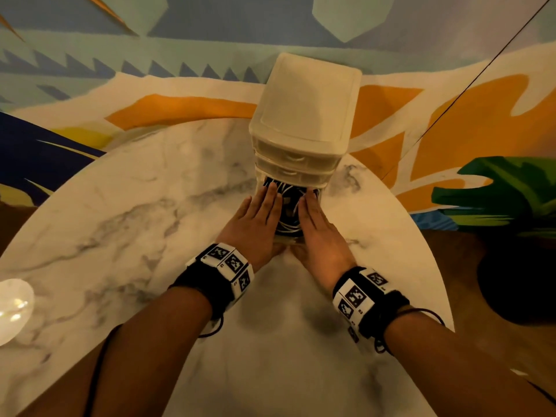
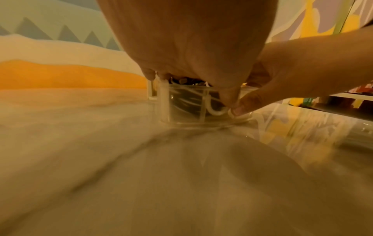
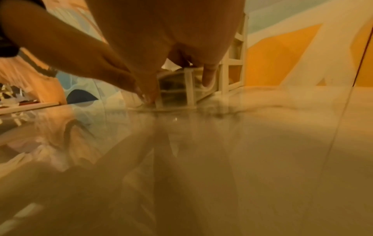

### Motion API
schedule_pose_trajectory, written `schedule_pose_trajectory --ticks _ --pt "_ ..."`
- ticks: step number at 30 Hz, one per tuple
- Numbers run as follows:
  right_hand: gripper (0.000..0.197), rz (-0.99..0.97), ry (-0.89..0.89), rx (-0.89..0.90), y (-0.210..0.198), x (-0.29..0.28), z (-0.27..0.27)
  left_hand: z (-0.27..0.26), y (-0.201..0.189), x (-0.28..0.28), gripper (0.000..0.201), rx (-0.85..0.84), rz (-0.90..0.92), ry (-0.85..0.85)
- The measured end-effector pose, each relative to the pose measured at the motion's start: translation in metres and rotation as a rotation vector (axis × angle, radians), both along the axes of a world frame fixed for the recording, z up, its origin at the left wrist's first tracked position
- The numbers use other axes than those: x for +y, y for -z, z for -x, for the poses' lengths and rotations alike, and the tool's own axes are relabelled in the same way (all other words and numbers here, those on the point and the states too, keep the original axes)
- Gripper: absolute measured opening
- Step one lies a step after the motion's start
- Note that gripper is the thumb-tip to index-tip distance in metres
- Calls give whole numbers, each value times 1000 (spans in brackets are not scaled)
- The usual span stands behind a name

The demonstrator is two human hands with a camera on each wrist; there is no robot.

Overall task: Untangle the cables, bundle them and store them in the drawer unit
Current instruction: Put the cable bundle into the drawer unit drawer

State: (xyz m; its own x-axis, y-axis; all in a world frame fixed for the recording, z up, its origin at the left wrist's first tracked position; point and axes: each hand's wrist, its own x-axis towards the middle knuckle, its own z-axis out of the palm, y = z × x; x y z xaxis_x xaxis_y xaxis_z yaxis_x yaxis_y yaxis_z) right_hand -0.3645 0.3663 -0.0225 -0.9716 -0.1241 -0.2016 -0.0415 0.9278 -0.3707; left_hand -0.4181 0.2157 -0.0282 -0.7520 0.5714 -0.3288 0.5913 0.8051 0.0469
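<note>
A white translucent drawer unit (image 1: 304, 115) stands at the far side of the marble table (image 1: 135, 221). Its bottom drawer (image 2: 181, 110) is pulled out toward me and holds coiled black and white cables (image 1: 288, 212). My left hand (image 1: 258, 215) lies flat along the drawer's left side and my right hand (image 1: 316, 221) along its right side, fingers straight over the cables. In the left wrist view both thumbs touch the curved handle (image 2: 217, 112) on the clear drawer front. The right wrist view shows the drawer (image 3: 175, 92) and the unit's frame (image 3: 234, 63).
A white dish (image 1: 12, 308) sits at the table's left edge. A painted wall rises close behind the unit. Off the table's right side stand a dark pot (image 1: 517, 281) and green leaves (image 1: 505, 191). The two upper drawers are closed.
</note>
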Motion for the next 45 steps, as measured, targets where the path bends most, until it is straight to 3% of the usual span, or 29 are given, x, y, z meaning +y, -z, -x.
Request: schedule_pose_trajectory --ticks 7,11,14,18,24,36,40,45 --pt "72 -133 -91 28 -2 6 -2 -4 -7 5 87 -26 -33 -44" --pt "75 -139 -83 -25 -7 15 9 -17 -13 13 86 115 -224 -191" --pt "77 -89 -70 17 -3 13 10 -25 -8 17 71 180 -362 -247" --pt "79 -57 -43 53 -1 11 8 -26 8 17 56 249 -471 -170" --pt "73 -127 -114 39 7 12 12 -23 11 16 46 281 -438 -64" --pt "75 -39 -57 47 8 12 12 -14 15 18 44 287 -413 56" --pt "68 2 43 136 11 14 2 -7 10 17 45 262 -329 93" --pt "62 -11 35 211 10 25 14 9 6 26 46 279 -326 92"
